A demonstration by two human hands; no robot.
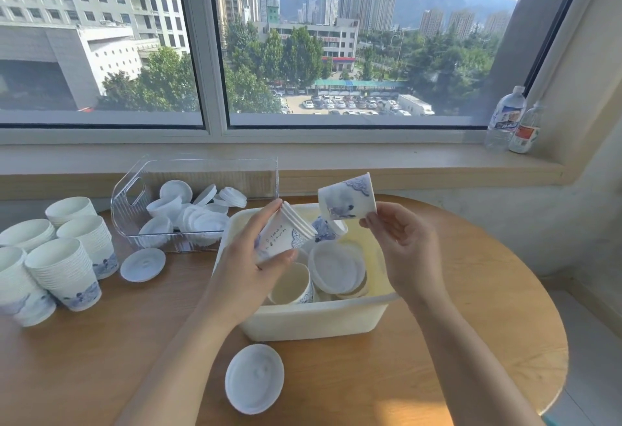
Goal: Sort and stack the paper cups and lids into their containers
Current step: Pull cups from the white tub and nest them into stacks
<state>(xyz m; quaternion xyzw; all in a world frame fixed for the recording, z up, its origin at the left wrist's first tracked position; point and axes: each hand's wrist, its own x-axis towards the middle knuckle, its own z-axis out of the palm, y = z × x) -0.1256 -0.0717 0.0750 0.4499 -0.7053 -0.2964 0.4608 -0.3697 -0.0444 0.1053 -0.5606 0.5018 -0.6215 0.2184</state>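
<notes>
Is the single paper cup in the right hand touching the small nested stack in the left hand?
Apart. The head view shows the single paper cup and the nested stack with the cream tub's inside visible between them.

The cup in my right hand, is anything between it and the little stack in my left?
Nothing visible. The single cup in the right hand and the nested cups in the left hand are separated only by open air above the white tub.

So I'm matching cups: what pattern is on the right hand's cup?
White with blue ink-style motifs on the cup, seen in the head view.
</notes>
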